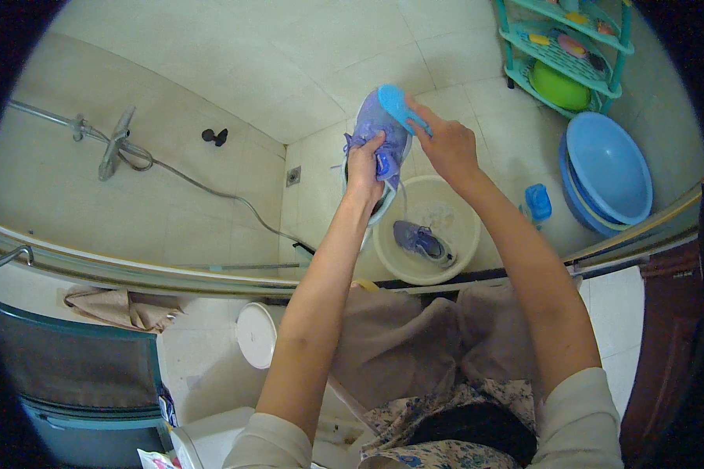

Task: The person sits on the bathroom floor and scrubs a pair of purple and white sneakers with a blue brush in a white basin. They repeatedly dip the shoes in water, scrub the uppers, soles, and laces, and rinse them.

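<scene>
Nearest the camera are the person's two pale sleeves [579, 422], and the bare forearms [309, 328] reach away from them to the far side. The left hand [365, 168] grasps a purple shoe [383, 125], its thumb pressed on the upper; the shoe is in the air, just beyond a cream basin [463, 211]. The right hand [450, 148] has its fingers closed around a blue brush [393, 102], which touches the toe of this shoe. A second purple shoe [418, 238] lies inside the basin. To the right stand a blue container [537, 203] and stacked blue basins [610, 168]; farther is a green rack [547, 55].
</scene>
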`<action>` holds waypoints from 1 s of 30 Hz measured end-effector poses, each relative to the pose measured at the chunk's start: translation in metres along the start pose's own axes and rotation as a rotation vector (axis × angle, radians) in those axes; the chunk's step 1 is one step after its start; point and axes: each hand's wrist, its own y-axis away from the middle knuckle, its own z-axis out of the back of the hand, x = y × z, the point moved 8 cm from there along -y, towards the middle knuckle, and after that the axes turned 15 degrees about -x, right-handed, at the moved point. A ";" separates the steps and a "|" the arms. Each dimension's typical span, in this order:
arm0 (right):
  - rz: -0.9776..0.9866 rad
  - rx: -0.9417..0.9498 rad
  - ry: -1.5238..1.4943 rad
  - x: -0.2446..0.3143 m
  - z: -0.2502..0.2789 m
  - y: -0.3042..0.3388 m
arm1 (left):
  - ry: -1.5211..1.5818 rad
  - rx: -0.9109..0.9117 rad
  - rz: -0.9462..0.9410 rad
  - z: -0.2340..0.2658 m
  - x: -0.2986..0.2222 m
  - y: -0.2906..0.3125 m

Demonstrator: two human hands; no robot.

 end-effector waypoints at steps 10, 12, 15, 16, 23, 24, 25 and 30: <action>0.054 0.027 0.018 0.007 -0.005 0.002 | -0.021 0.070 0.156 0.009 0.011 -0.008; 0.068 0.071 -0.031 0.013 -0.011 0.010 | 0.102 0.064 0.182 0.006 0.012 -0.006; 0.123 0.131 -0.024 0.023 -0.014 0.019 | 0.144 0.081 0.219 0.014 0.014 -0.007; 0.087 0.110 -0.003 0.013 -0.012 0.006 | 0.127 0.074 0.220 0.018 0.015 -0.010; -0.011 0.165 -0.089 0.016 -0.016 0.031 | 0.238 0.006 0.251 0.027 0.014 -0.022; 0.015 0.174 -0.106 0.026 -0.017 0.037 | 0.282 0.041 0.264 0.029 0.011 -0.023; 0.040 0.175 -0.115 0.031 -0.017 0.037 | 0.325 0.076 0.277 0.032 0.009 -0.025; 0.026 0.109 -0.087 0.022 -0.015 0.011 | 0.232 0.000 0.301 0.037 0.017 -0.025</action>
